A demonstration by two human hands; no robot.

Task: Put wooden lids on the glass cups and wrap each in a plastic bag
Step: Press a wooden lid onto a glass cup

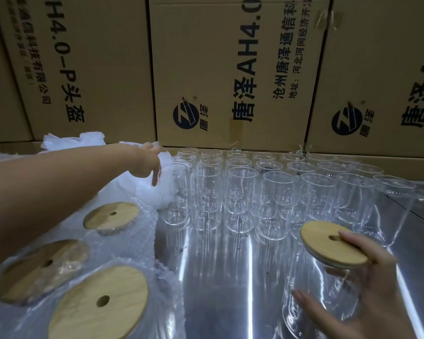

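Nearest at left, three bagged cups [98,304] under wooden lids. At right, a lidded glass cup [304,285] gripped in right hand [367,297], fingers curled round the glass, forefinger atop its wooden lid [328,243]. Left hand [146,162] outstretched by the plastic bags [59,143], fingers drooping (pinching or not, cannot tell). Beyond, rows of bare glasses [240,199] on shiny table [218,277].

1. Stretched far forward, the left arm [59,182] ends in the left hand [146,162], bent down at the wrist, fingers pointing downward; grip unclear.
2. Low and near, the right hand [360,285] wraps thumb and fingers round a glass cup [309,287].
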